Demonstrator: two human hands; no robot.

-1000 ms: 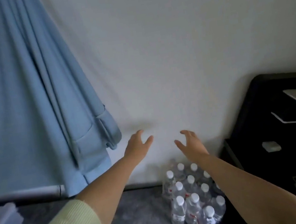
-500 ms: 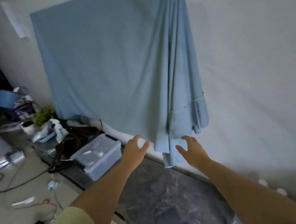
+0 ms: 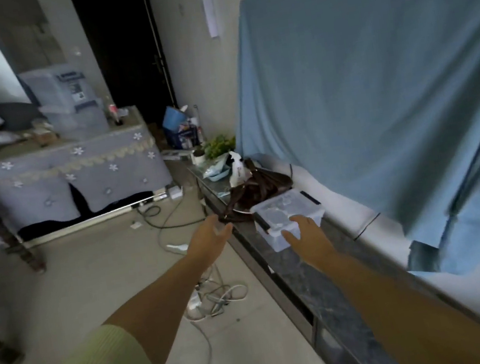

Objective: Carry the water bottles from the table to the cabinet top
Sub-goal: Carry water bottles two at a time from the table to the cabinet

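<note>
Tangled white cables (image 3: 216,300) lie on the floor at 6 o'clock — likely a trip risk. Left grip (image 3: 209,236) and right grip (image 3: 305,231) both released, empty; no water bottles in view.

A cabinet (image 3: 320,288) runs along the right wall, with a box (image 3: 287,215) on it and a bag (image 3: 260,189) behind the box. A table (image 3: 54,175) stands far left, across cable-strewn floor (image 3: 91,282).
</note>
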